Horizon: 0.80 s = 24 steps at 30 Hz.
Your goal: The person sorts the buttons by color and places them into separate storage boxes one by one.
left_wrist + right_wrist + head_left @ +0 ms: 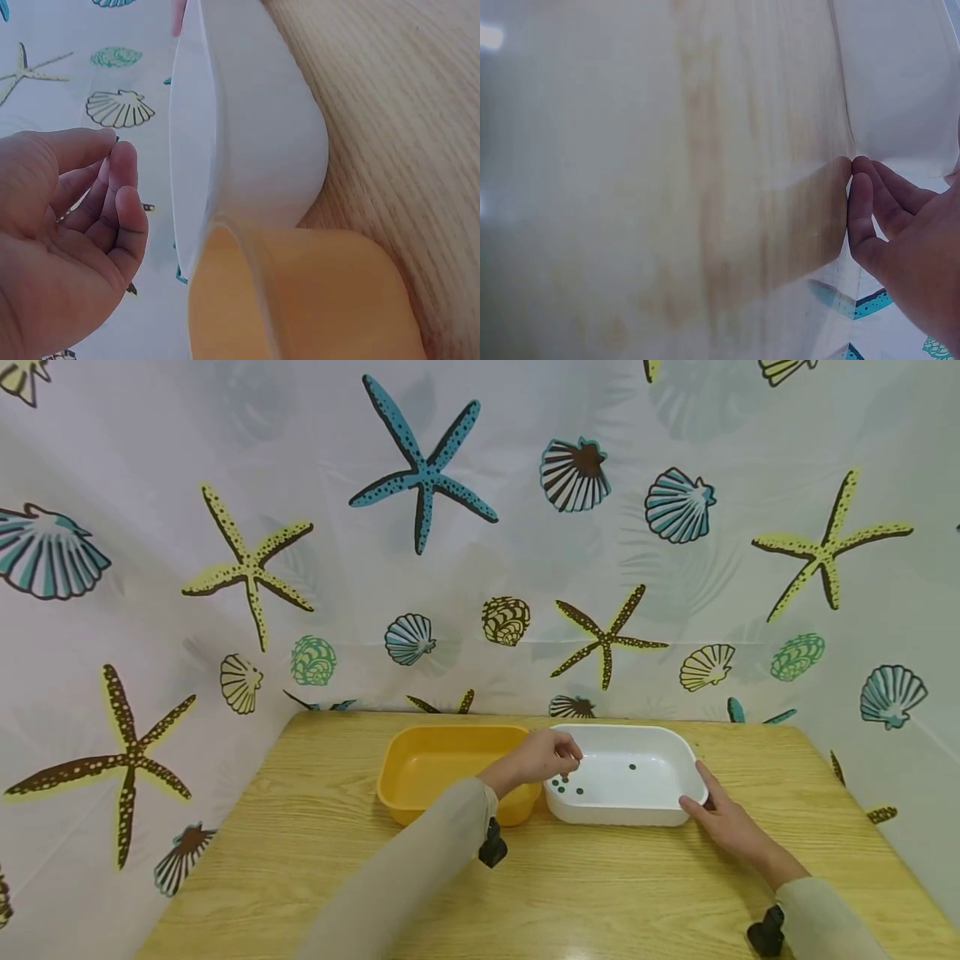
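Several small dark green round pieces lie in the white basin, most of them at its left end. Over that end is my left hand. Its thumb and index finger pinch a tiny dark piece, of which only a sliver shows between the fingertips. My right hand holds the right end of the white basin, thumb at the near rim and fingers along the outer side. In the right wrist view, the fingertips sit low by the basin's wall, close to the tabletop.
A yellow basin stands directly left of the white one, under my left forearm. Both basins are on a wood-grain table. Behind the table hangs a white curtain printed with starfish and shells. A dark device is strapped to each wrist.
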### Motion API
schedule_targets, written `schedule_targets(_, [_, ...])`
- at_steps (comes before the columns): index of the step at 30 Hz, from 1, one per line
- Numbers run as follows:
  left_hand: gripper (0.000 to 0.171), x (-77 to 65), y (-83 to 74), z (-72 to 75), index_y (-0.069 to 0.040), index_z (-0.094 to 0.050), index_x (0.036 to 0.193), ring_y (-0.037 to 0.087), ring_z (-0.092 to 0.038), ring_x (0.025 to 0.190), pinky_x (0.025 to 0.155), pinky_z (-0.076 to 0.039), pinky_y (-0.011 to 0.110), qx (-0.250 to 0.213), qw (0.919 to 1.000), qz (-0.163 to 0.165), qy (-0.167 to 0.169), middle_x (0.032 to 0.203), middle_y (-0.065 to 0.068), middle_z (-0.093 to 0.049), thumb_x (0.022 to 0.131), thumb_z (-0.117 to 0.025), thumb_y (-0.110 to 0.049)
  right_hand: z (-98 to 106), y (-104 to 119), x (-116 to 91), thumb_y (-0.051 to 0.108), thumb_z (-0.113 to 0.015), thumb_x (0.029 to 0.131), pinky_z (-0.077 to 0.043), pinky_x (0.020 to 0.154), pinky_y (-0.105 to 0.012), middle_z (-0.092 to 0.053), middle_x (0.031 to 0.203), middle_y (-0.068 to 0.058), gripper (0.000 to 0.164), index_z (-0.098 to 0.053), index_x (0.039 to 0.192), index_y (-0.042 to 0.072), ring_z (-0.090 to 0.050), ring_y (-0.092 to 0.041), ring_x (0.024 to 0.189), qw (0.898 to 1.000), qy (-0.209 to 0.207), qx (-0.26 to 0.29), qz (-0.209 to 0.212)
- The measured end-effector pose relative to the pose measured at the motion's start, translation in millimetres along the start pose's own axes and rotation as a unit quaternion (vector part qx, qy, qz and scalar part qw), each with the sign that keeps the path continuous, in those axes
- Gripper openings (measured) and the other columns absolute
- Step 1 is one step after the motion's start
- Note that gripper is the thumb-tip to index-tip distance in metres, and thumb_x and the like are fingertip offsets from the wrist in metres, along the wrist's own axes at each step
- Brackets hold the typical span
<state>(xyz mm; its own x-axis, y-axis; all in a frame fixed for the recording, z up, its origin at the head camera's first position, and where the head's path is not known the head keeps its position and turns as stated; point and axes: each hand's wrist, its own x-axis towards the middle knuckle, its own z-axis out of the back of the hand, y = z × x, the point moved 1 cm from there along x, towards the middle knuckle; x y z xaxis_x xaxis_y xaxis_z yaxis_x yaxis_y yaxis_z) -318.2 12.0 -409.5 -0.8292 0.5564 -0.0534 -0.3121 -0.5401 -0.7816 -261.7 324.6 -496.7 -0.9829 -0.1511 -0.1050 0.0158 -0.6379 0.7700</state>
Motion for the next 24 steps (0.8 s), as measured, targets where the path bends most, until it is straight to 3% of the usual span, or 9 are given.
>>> schedule_targets(7, [0.016, 12.7, 12.7, 3.8, 0.003, -0.068, 0.101, 0.029, -0.062, 0.082, 0.064, -0.047, 0.023, -0.020, 0.9990, 0.015, -0.036, 0.082, 0.007, -0.064, 0.091, -0.060, -0.006, 0.2, 0.2, 0.2, 0.041, -0.046, 0.099, -0.014, 0.105, -0.061, 0.001, 0.152, -0.030, 0.083, 0.011, 0.151, 0.009, -0.009, -0.050, 0.136, 1.000, -0.001, 0.006, 0.001])
schedule_targets(12, [0.020, 17.3, 23.0, 4.0, 0.004, -0.068, 0.105, 0.033, -0.063, 0.089, 0.068, -0.048, 0.026, -0.031, 0.9968, 0.048, -0.056, 0.086, 0.009, -0.065, 0.091, -0.060, -0.008, -0.1, -1.5, 0.8, 0.042, -0.046, 0.099, -0.014, 0.105, -0.060, 0.000, 0.152, -0.030, 0.083, 0.009, 0.151, 0.008, -0.009, -0.049, 0.136, 1.000, -0.003, 0.003, 0.003])
schedule_targets(19, [0.021, 18.8, 33.5, 2.1, 0.001, -0.067, 0.108, 0.024, -0.061, 0.085, 0.074, -0.049, 0.030, -0.039, 0.9930, 0.086, -0.072, 0.087, 0.005, -0.062, 0.093, -0.059, -0.010, -0.3, -3.3, 1.5, 0.041, -0.046, 0.099, -0.015, 0.106, -0.060, -0.001, 0.152, -0.030, 0.082, 0.009, 0.151, 0.008, -0.009, -0.049, 0.136, 1.000, -0.007, 0.001, 0.007])
schedule_targets(24, [0.020, 20.7, 37.9, 2.4, 0.000, -0.068, 0.108, 0.016, -0.059, 0.078, 0.073, -0.049, 0.028, -0.026, 0.9916, 0.093, -0.086, 0.088, 0.004, -0.061, 0.093, -0.060, -0.011, -0.5, -1.6, 1.2, 0.040, -0.046, 0.099, -0.014, 0.106, -0.060, -0.001, 0.151, -0.031, 0.082, 0.009, 0.151, 0.007, -0.009, -0.050, 0.136, 1.000, -0.005, -0.001, 0.008])
